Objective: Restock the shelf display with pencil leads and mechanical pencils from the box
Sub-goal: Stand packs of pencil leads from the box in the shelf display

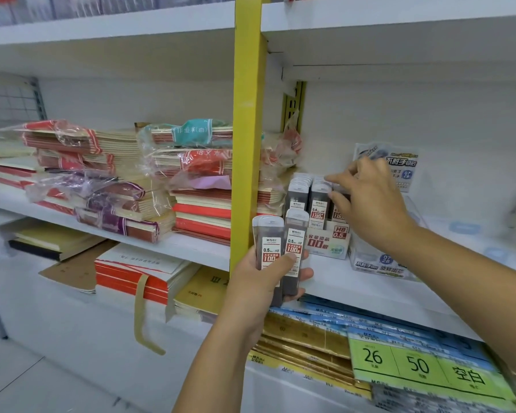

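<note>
My left hand [261,281] grips a bundle of dark pencil lead cases [280,245] with red and white 0.5 HB labels, held upright in front of the shelf edge. Behind it on the white shelf [355,281] stands a small display box [328,242] marked HB 0.5, with rows of the same lead cases [307,198] standing in it. My right hand [367,201] reaches over the display's right side, its fingers curled at the tops of the cases there; whether it holds a case I cannot tell.
A clear display [379,263] with a printed backing card [399,165] stands right of the lead box. A yellow upright post [246,129] divides the shelves. Stacks of wrapped notebooks [131,186] fill the left shelf. Paper packs and green price labels [414,365] lie below.
</note>
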`<state>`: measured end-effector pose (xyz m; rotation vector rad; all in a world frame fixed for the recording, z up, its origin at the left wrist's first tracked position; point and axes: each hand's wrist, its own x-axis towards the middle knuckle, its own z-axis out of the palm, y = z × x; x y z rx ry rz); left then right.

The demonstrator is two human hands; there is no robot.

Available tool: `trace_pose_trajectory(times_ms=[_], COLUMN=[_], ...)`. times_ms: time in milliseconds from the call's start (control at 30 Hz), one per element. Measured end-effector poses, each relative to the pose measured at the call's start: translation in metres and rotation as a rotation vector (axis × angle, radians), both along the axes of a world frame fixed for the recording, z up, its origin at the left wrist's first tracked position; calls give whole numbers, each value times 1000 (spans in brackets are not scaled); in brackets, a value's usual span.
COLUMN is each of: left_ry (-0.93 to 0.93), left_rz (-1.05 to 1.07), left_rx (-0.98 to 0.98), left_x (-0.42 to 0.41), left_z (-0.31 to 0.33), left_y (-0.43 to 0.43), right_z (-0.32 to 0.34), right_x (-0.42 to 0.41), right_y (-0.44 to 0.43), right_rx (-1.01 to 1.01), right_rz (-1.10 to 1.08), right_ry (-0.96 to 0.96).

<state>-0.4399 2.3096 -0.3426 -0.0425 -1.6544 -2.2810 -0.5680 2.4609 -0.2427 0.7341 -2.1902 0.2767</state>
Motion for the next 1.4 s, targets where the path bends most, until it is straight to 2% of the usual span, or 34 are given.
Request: trace_pose_trajectory(times_ms=[67, 167, 233, 300, 367, 500, 600, 733, 1000, 1233, 1400], left_ry=[9, 46, 63, 63, 51, 16, 14, 5, -10, 7, -2], left_rz=[-21, -70, -100, -120, -114, -38, -4, 0, -99, -99, -95], left_rx=[-3, -4, -7, 2, 22, -29, -32, -44, -77, -117, -145], left_x=[1, 1, 2, 2, 1, -1, -2, -3, 2, 7, 8], left_z=[1, 2, 1, 1, -1, -2, -5, -6, -1, -1, 1], left_y=[1, 3, 5, 7, 7, 1, -1, -4, -5, -5, -4], right_z=[-6, -17, -24, -24, -17, 12, 21, 13, 4, -5, -8], right_x=[17, 45, 55, 58, 55, 43, 33, 20, 8, -6, 0], right_y=[3, 3, 2, 3, 5, 13, 13, 8, -1, -4, 0], right_rx=[-106, -288, -354, -427, -526, -736, -577, -318, -204, -88, 17], right_rz=[131, 437, 550, 597, 563, 557, 491, 380, 332, 96, -12], right_ry=[-89, -529, -757, -830, -779, -487, -331, -315, -347, -39, 25])
